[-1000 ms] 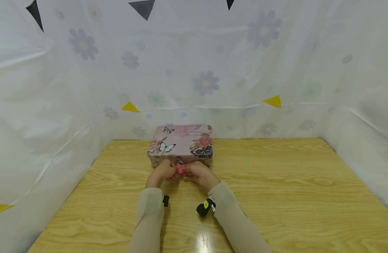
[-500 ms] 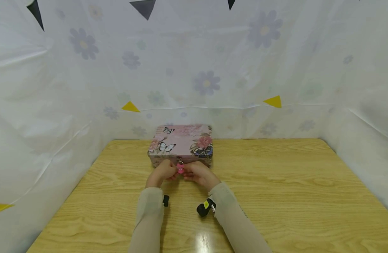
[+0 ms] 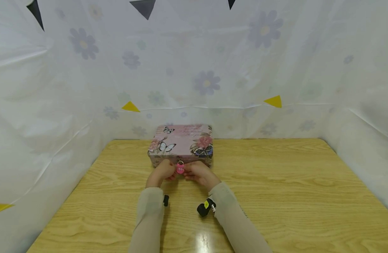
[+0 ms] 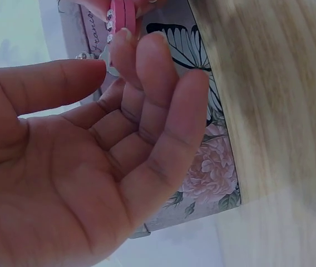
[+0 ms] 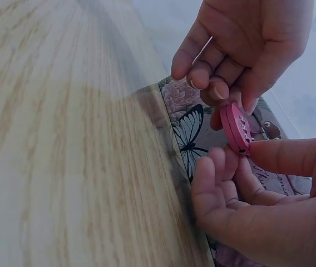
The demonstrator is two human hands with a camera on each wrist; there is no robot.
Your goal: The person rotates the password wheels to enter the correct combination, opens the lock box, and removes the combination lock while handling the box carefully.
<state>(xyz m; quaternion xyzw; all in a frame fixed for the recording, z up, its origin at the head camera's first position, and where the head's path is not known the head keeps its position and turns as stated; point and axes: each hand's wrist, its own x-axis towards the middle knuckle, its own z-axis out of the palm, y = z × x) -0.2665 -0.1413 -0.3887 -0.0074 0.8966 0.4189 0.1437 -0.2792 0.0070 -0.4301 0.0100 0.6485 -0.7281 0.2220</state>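
Note:
A pink combination padlock (image 3: 180, 168) with small silver dials hangs by its shackle at the front of a pink tin box (image 3: 181, 137) printed with butterflies and roses. My left hand (image 3: 165, 170) holds one side of the padlock between thumb and fingers, its other fingers loosely bent, as the left wrist view shows. From the opposite side my right hand (image 3: 200, 173) pinches the padlock, thumb at the dial face and fingers behind. In the right wrist view the padlock (image 5: 237, 128) sits between both hands, near a metal clasp (image 5: 270, 130) on the box.
The box stands near the back of a wood-grain table (image 3: 276, 193). White flower-printed sheeting (image 3: 231, 70) encloses the back and sides. A black wrist device (image 3: 205, 207) hangs by the right sleeve.
The padlock has turned slightly between the fingers, so its dial face shows more plainly in the head view. Both hands stay almost in place; the box has not moved.

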